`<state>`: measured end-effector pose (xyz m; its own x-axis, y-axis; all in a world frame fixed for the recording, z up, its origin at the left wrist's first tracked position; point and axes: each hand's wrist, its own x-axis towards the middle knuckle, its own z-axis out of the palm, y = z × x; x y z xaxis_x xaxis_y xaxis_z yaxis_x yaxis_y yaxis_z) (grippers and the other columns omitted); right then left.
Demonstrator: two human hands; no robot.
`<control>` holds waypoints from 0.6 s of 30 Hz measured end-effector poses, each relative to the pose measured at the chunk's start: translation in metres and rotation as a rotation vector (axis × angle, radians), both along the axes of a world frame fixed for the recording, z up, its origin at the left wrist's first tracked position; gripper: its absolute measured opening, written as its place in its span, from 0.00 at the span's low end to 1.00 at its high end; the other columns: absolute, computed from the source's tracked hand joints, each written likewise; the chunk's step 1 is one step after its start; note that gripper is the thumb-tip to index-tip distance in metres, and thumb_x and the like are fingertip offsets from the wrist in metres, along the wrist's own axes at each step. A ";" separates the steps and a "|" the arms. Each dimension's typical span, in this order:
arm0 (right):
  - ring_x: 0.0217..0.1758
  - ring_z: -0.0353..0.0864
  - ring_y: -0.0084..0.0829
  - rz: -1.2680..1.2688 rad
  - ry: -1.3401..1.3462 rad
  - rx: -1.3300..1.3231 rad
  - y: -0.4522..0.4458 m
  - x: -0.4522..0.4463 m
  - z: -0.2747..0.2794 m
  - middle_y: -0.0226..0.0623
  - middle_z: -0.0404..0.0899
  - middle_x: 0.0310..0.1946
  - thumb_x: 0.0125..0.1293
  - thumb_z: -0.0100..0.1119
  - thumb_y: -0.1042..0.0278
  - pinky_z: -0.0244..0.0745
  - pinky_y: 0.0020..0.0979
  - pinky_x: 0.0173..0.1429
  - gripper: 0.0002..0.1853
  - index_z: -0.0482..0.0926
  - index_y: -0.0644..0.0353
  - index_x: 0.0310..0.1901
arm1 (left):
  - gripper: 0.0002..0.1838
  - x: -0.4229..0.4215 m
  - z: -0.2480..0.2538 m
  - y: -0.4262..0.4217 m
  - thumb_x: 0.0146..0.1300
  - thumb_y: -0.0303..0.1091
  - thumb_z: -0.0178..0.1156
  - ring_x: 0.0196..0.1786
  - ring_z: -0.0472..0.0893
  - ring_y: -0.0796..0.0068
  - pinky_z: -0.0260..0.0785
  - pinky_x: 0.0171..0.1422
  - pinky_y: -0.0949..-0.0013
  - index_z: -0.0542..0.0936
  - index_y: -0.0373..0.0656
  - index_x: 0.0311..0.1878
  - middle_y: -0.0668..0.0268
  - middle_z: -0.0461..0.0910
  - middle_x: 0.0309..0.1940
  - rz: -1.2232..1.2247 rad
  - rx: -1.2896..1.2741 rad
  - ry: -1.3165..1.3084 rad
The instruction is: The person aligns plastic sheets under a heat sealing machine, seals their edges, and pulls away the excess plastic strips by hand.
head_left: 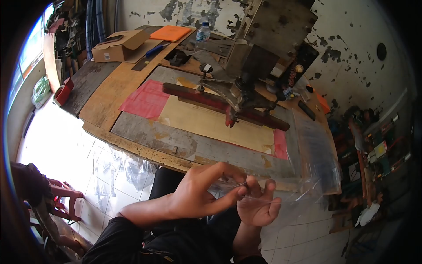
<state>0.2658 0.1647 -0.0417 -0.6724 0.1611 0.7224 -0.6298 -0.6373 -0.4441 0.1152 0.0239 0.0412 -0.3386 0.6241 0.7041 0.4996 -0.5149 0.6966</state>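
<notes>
In front of my body, below the table's front edge, my left hand [203, 190] pinches the edge of a clear plastic sheet [303, 193] between thumb and index finger. Close beside it on the right, my right hand [257, 204] is turned palm up with its fingers curled and apart, the thin plastic lying across them. The sheet stretches to the right, over the table's right front corner. Beyond the hands is a press with a red bar [211, 104] above a yellow sheet [211, 125] with pink ends.
On the wooden table [103, 99] stand an open cardboard box [115, 47], an orange folder [170, 33] and a water bottle [203, 34]. A red stool [66, 198] is at the lower left. Clear plastic pieces [105, 176] lie on the floor. Cluttered shelves [365, 149] line the right.
</notes>
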 end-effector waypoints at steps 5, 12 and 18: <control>0.88 0.61 0.53 -0.117 -0.011 0.069 0.004 -0.001 -0.010 0.61 0.54 0.87 0.91 0.35 0.42 0.59 0.53 0.87 0.30 0.59 0.49 0.83 | 0.08 0.002 0.003 0.004 0.69 0.27 0.76 0.44 0.94 0.63 0.86 0.47 0.65 0.86 0.37 0.46 0.59 0.93 0.45 0.016 0.013 -0.135; 0.87 0.62 0.54 -0.186 -0.046 0.046 0.003 0.000 -0.010 0.61 0.63 0.84 0.91 0.35 0.42 0.64 0.52 0.82 0.31 0.61 0.51 0.83 | 0.08 0.001 -0.004 0.010 0.68 0.23 0.75 0.41 0.93 0.63 0.85 0.44 0.65 0.87 0.37 0.48 0.59 0.92 0.43 0.092 0.054 -0.014; 0.82 0.68 0.54 -0.278 -0.087 0.006 0.007 0.009 -0.031 0.58 0.66 0.83 0.90 0.42 0.44 0.66 0.49 0.80 0.29 0.67 0.54 0.80 | 0.08 -0.002 -0.014 0.016 0.68 0.23 0.75 0.41 0.91 0.66 0.83 0.45 0.66 0.87 0.38 0.48 0.60 0.91 0.42 0.186 0.026 -0.037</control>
